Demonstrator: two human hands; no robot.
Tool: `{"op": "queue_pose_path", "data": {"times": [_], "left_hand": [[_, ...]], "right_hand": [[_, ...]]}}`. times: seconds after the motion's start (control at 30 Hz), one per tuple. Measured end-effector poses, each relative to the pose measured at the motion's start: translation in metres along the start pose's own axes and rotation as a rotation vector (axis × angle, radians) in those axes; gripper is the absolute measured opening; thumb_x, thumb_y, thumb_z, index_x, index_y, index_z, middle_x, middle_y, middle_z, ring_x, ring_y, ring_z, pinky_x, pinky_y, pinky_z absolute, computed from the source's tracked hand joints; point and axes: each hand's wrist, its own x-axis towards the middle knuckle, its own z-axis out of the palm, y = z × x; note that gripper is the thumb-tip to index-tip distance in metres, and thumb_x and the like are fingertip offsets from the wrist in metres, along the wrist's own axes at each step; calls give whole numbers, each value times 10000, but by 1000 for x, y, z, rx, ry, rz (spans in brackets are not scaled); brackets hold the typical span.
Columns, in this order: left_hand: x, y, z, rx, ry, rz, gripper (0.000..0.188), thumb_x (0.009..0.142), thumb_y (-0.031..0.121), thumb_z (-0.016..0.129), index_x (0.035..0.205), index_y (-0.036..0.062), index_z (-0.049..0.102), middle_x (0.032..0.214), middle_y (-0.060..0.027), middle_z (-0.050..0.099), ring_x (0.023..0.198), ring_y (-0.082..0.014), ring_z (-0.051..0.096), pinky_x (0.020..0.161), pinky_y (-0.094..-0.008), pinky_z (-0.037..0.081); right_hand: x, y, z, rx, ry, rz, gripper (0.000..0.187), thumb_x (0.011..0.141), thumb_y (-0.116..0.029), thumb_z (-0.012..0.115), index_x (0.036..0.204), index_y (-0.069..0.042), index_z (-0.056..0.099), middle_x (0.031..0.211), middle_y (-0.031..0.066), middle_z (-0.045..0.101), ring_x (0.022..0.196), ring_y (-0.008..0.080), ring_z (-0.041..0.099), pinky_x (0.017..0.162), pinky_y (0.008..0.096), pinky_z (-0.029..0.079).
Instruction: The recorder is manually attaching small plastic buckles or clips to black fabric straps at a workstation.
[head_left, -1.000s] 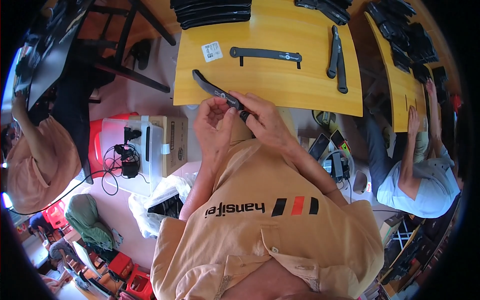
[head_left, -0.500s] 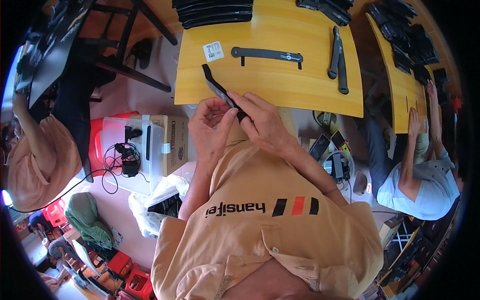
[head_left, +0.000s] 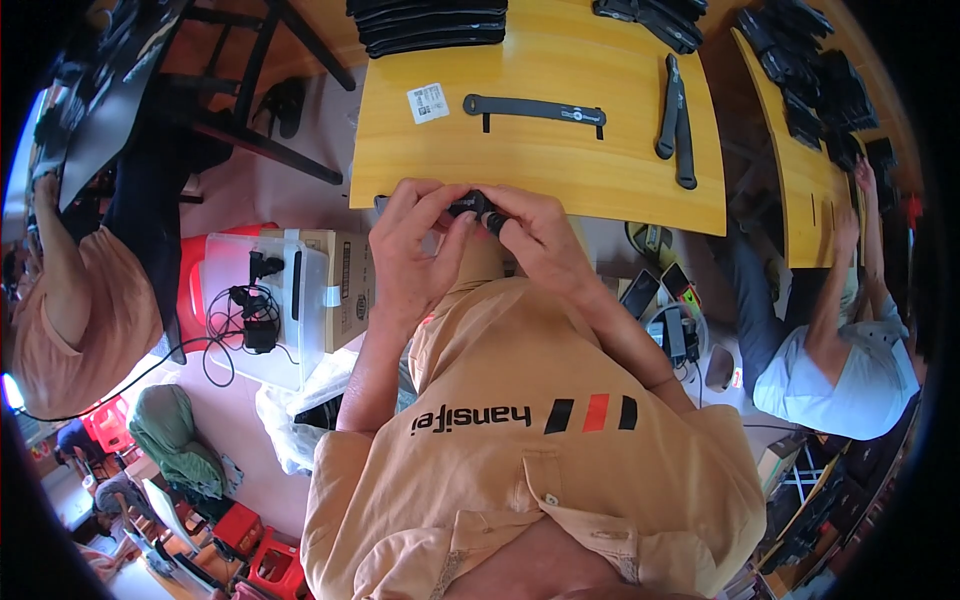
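Close to the table's front edge, my left hand (head_left: pixel 412 250) and my right hand (head_left: pixel 540 240) pinch a black strap (head_left: pixel 470 204) between them. Fingers cover most of it, and only short dark pieces show, one of them at my right fingertips. Beyond my hands, a dark grey strap (head_left: pixel 535 109) with round ends lies flat across the yellow table (head_left: pixel 590 178), over two short black strips. To its left is a white printed label (head_left: pixel 428 103). Two more dark straps (head_left: pixel 674 120) overlap lengthwise toward the table's right edge.
Stacked black straps (head_left: pixel 428 28) and another black pile (head_left: pixel 655 22) sit at the table's far side. Left of me are a clear plastic bin (head_left: pixel 300 350) with cables and a cardboard box (head_left: pixel 352 285). Co-workers sit on both sides; the right one (head_left: pixel 835 375) reaches over another table.
The strap's long free end, which stuck out over the table, no longer shows; the strap is now drawn in between my fingers. My left hand has shifted slightly left.
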Motion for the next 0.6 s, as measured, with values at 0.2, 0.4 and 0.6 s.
{"op": "queue_pose_path", "data": {"times": [0.2,0.4,0.6], "left_hand": [[7,-2,0,46,-80,115,222,705,-53,662,922,-22,629,826,-104,574,638,-166,623,546,-240,490],[12,0,2,11,-108,105,184,714,-41,654,895,-37,625,773,-106,590,640,-176,642,549,-243,507],[12,3,7,-15,-88,72,168,709,-51,636,876,-43,622,749,-109,592,631,-179,646,552,-244,515]], "right_hand": [[-2,-2,1,130,68,4,376,770,84,373,1107,58,538,870,137,588,766,134,569,717,242,484],[-3,-6,-2,100,88,3,379,776,93,385,1126,63,529,857,143,587,767,135,576,698,241,491],[-3,-1,-6,-112,85,-86,367,753,65,456,1112,69,529,827,192,560,694,238,579,633,301,466]]}}
